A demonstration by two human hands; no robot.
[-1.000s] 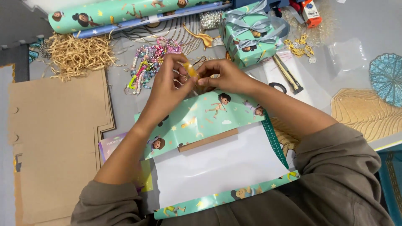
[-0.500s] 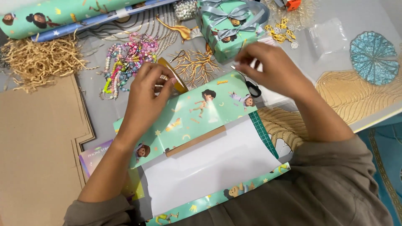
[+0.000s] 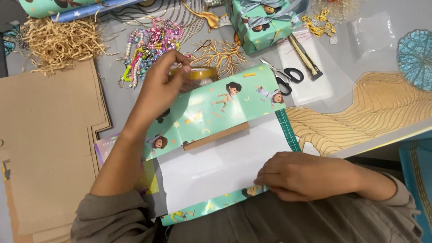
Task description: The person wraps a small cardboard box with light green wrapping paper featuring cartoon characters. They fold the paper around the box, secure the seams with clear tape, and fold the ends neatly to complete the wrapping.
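A sheet of mint-green wrapping paper printed with cartoon children lies partly folded over a flat brown box, whose edge shows under the fold. The paper's white underside faces up toward me. My left hand holds a roll of clear tape at the paper's far edge. My right hand rests on the near edge of the paper, fingers curled over it.
Flat cardboard sheets lie at left. Shredded straw, colourful beads, a wrapped gift with ribbon, scissors, a utility knife and a green cutting mat edge surround the work.
My right hand has dropped from the far side of the paper to its near edge. My left hand stays at the far edge with the tape roll.
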